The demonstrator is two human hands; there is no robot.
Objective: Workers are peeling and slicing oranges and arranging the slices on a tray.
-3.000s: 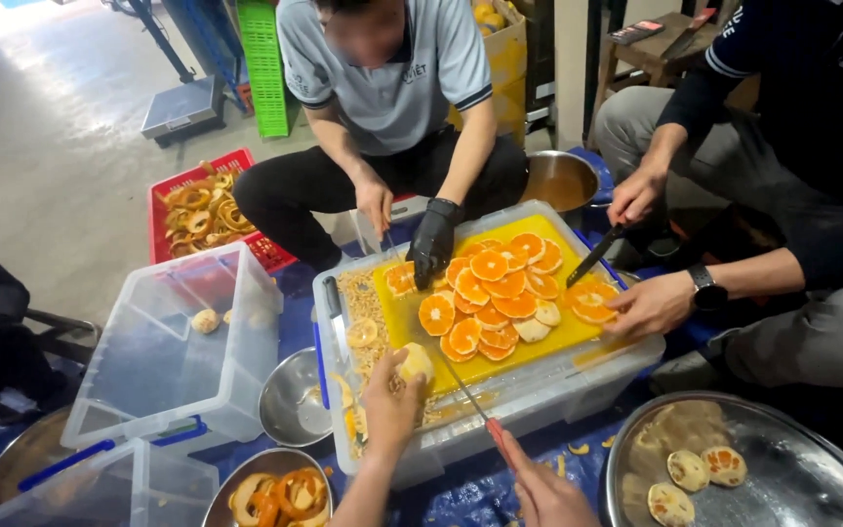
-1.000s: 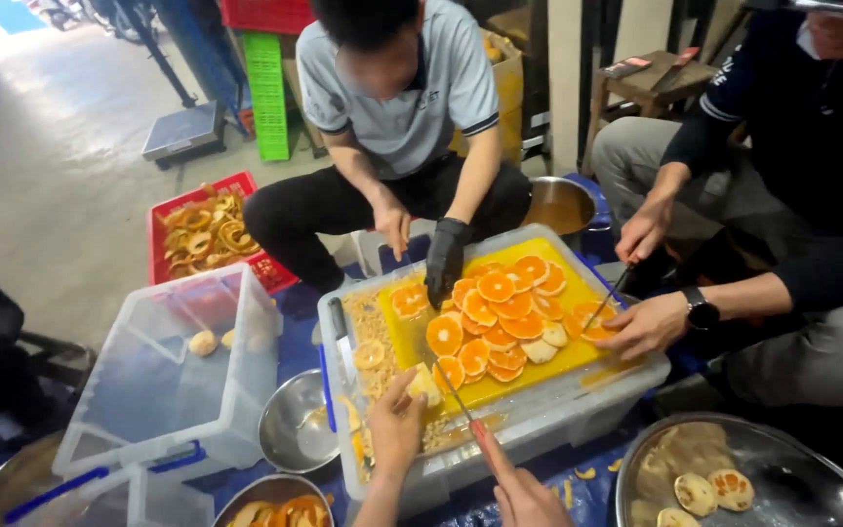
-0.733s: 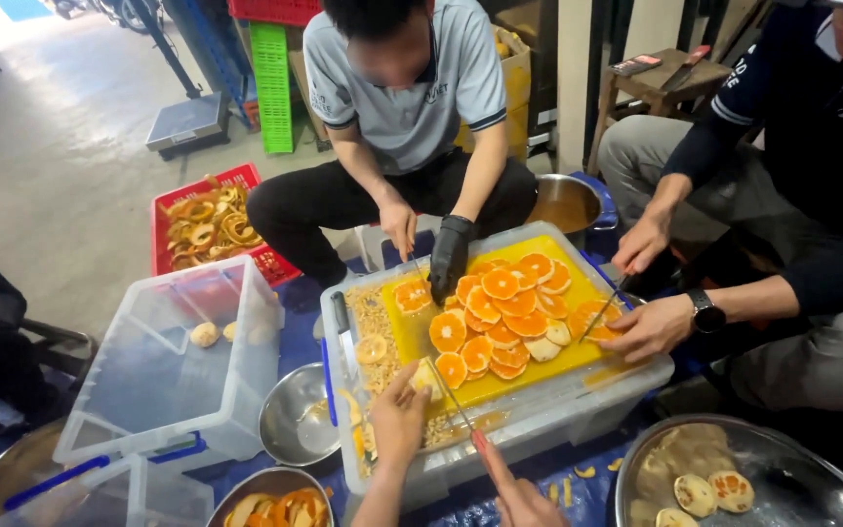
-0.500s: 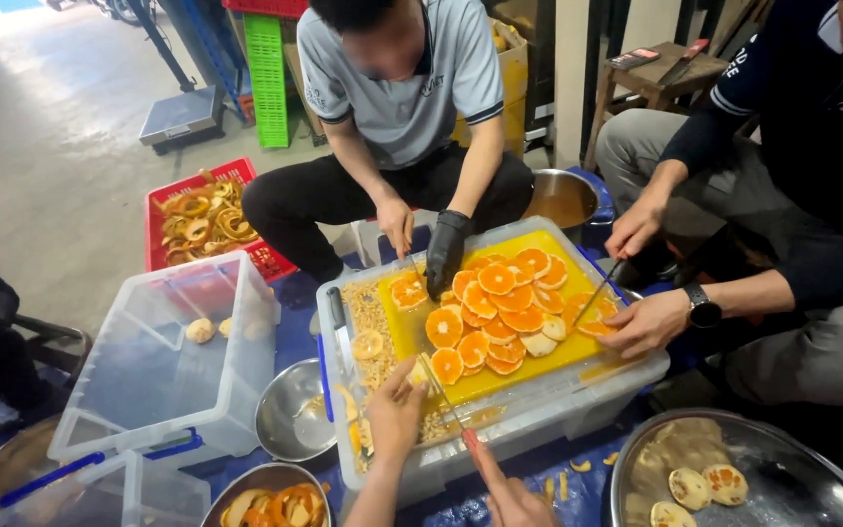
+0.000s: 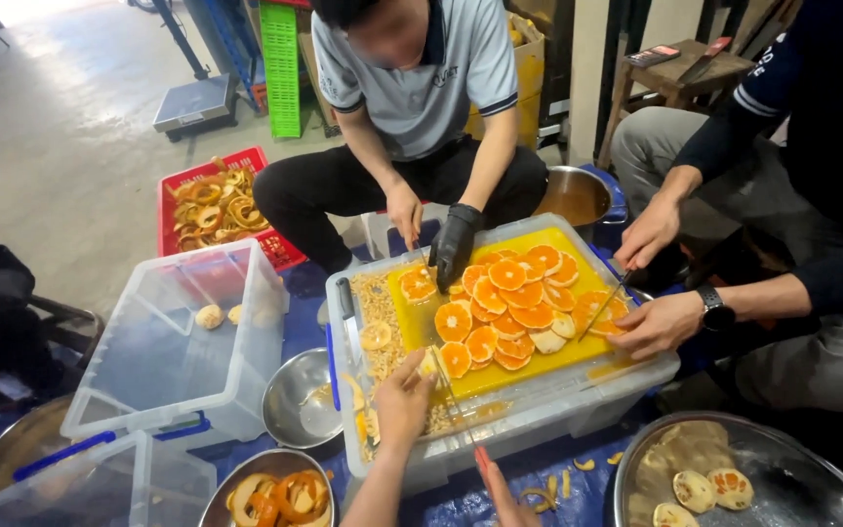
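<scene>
Grey concrete floor (image 5: pixel 70 127), with blue sheet (image 5: pixel 539 488) spread over near part. On sheet: clear tub (image 5: pixel 500 439) topped by yellow board (image 5: pixel 500 376), empty clear bin (image 5: pixel 173 361) just left, steel bowl (image 5: pixel 300 400) between them, peel bowl (image 5: pixel 280 493) nearer, round tray (image 5: pixel 782 478) at right, peel scraps (image 5: pixel 553 483). Farther back on bare floor: red crate (image 5: pixel 212 210), scale (image 5: pixel 195 102), green crates (image 5: pixel 282 68)

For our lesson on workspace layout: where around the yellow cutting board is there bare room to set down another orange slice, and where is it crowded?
Bare patches: the yellow cutting board's left strip beside the seeds, and its front right edge. Crowded: the board's middle and right, heaped with orange slices. The left hand takes the front left corner.
</scene>
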